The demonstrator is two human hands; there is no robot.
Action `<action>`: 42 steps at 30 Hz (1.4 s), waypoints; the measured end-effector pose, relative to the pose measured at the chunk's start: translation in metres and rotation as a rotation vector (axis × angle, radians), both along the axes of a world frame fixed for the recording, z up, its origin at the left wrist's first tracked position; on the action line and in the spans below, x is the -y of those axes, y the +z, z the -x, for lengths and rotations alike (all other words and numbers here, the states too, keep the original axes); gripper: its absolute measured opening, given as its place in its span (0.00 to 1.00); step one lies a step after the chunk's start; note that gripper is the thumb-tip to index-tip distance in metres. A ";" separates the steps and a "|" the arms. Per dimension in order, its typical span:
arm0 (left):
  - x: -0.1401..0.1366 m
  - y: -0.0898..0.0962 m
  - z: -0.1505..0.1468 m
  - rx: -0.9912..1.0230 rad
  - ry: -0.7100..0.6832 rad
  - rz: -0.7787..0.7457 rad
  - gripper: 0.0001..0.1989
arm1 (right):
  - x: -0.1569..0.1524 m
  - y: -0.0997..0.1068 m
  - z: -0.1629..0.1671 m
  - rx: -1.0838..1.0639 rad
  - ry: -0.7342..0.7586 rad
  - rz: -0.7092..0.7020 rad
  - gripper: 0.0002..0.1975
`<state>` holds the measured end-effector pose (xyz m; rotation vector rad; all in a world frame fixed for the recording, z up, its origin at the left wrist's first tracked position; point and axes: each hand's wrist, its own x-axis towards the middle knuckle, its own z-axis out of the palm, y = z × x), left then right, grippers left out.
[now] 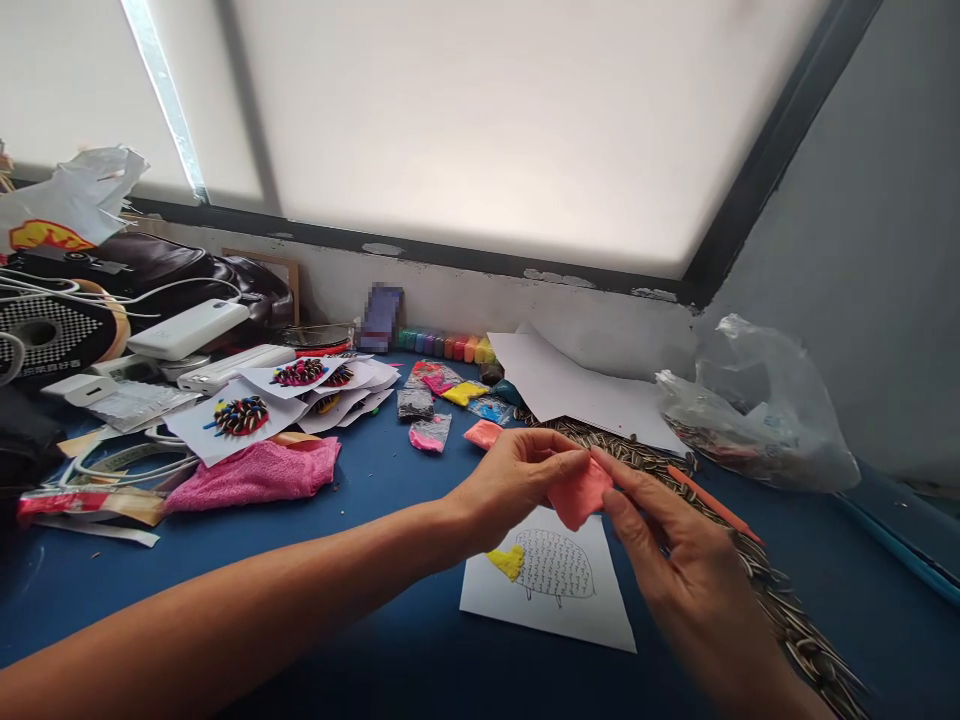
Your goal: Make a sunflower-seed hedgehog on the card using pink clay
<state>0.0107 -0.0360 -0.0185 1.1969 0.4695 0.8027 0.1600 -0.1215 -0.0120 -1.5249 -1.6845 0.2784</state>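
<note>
Between my two hands, above the table, is a flattened piece of coral-pink modelling clay point(579, 496). My left hand point(525, 468) pinches its upper left edge, and my right hand point(660, 530) grips its right side between thumb and fingers. Below lies a white paper point(547, 625) with a drawn hedgehog outline point(555, 565), its body filled with small marks. Yellow clay point(507, 563) covers the head part. Just behind my left hand lies another coral-pink clay packet point(482, 433), partly hidden.
Sunflower seeds point(806, 640) spread along the right. Clay packets point(429, 433) lie at the middle, with blank sheets point(577, 375) and a plastic bag point(780, 420) behind. Finished seed pictures point(240, 415), a pink cloth point(259, 473) and a power bank point(187, 330) crowd the left.
</note>
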 end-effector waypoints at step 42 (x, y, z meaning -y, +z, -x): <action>-0.015 0.005 0.014 -0.241 -0.098 -0.053 0.21 | -0.008 0.017 -0.011 -0.275 -0.038 0.289 0.22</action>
